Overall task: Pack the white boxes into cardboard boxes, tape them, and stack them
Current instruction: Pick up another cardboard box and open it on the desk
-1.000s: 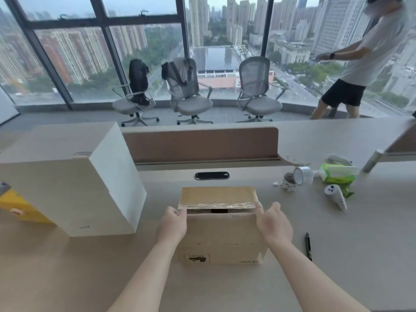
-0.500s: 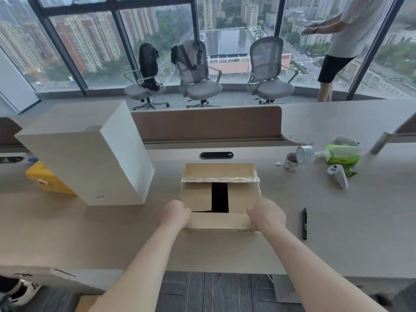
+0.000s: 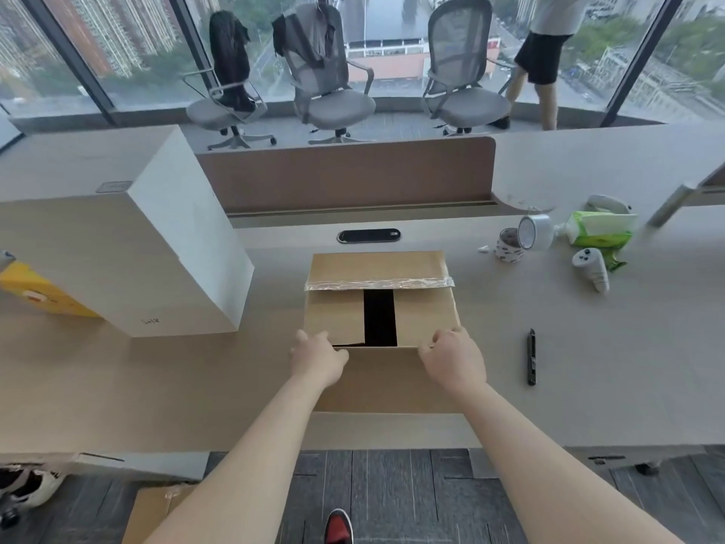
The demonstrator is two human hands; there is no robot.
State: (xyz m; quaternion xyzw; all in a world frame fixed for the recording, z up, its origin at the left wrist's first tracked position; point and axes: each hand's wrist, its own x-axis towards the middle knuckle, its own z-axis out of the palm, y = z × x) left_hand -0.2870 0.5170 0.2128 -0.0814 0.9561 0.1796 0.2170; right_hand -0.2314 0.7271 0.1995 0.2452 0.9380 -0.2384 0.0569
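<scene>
A cardboard box sits in the middle of the surface, close to its near edge. Its far flap is folded down with a strip of clear tape along its free edge, the two side flaps are folded in with a dark gap between them, and the near flap hangs out toward the person. The left hand grips the box at its 7 o'clock corner with fingers curled at the fold of that flap. The right hand does the same at the 5 o'clock corner, its fingertips touching the right side flap. A large white box stands at the cardboard box's 9 o'clock, near but apart, with a yellow item partly hidden behind it. At 3 o'clock lies a black pen. At 2 o'clock are a clear tape roll, a patterned roll, a green packet and a white controller.
</scene>
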